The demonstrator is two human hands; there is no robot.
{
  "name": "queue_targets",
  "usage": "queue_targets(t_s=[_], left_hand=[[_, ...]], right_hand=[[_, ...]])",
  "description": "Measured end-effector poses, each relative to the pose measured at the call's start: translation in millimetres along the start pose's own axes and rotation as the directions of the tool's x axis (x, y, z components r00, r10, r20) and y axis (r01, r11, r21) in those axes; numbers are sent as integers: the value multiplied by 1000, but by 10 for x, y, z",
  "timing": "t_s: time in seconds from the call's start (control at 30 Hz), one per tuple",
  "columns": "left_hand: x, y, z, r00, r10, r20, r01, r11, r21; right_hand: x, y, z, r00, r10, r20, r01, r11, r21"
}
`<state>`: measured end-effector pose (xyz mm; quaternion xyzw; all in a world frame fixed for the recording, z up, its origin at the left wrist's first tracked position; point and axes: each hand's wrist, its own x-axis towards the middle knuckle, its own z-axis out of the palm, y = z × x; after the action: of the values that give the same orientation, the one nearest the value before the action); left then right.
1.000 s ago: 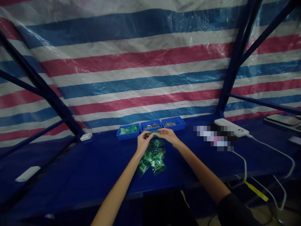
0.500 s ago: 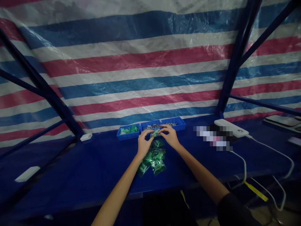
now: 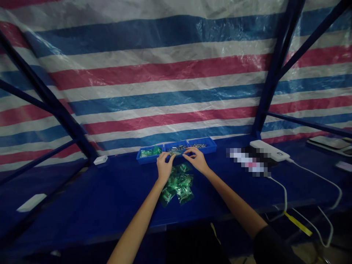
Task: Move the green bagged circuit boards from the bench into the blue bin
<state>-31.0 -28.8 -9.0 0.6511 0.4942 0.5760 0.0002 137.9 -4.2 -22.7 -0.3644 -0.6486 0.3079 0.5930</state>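
Between my two hands is a small clear greenish plastic bag (image 3: 178,152), stretched sideways in front of the middle bin. My left hand (image 3: 164,164) pinches its left end with thumb and fingers. At its right end, my right hand (image 3: 196,158) pinches it the same way. Below them on the table lies a pile of green-tinted plastic bags (image 3: 180,185) with small pale pieces inside. Behind my hands stand three blue bins: the left bin (image 3: 150,159) holds green bags, the middle bin (image 3: 168,146) and right bin (image 3: 211,146) hold small metal parts.
A white power bank (image 3: 269,150) with a white cable lies on the blue table (image 3: 110,198), beside a blurred-out item (image 3: 249,160). One small white box (image 3: 100,160) sits at the back left, another white block (image 3: 32,203) farther left. Blue metal posts (image 3: 271,80) frame a striped sheet.
My hands have spread slightly apart, the left one moving a little left. The bag between them is now drawn out flatter and wider. The pile and bins stay where they were.
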Motion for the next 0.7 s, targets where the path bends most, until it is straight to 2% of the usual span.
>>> queue_targets(t_s=[0.07, 0.17, 0.23, 0.33, 0.4, 0.43, 0.53, 0.7], left_hand=[[58, -102, -53, 990, -105, -91, 105, 994, 3], [171, -305, -215, 935, -255, -247, 257, 966, -24], [239, -458, -351, 870, -342, -354, 349, 936, -47], [306, -678, -527, 741, -458, -491, 496, 866, -61], [327, -796, -600, 696, -482, -532, 547, 836, -42], [334, -844, -621, 698, -478, -534, 553, 833, -24], [350, -948, -639, 741, -452, -497, 539, 841, 40], [380, -1026, -641, 795, -413, -445, 514, 848, 132]], right_hand=[[-6, -1, 6, 1000, 19, -10, -19, 1000, -12], [-9, -3, 5, 999, 33, -29, -33, 999, -28], [-12, -7, 4, 999, 36, -30, -37, 999, -29], [-21, -17, 9, 999, 36, -19, -36, 999, -30], [-29, -22, 13, 999, 34, -9, -35, 999, -32], [-32, -22, 15, 999, 34, -4, -34, 999, -32], [-39, -13, 19, 999, 35, 2, -35, 999, -35], [-44, 5, 28, 999, 32, 8, -32, 997, -66]])
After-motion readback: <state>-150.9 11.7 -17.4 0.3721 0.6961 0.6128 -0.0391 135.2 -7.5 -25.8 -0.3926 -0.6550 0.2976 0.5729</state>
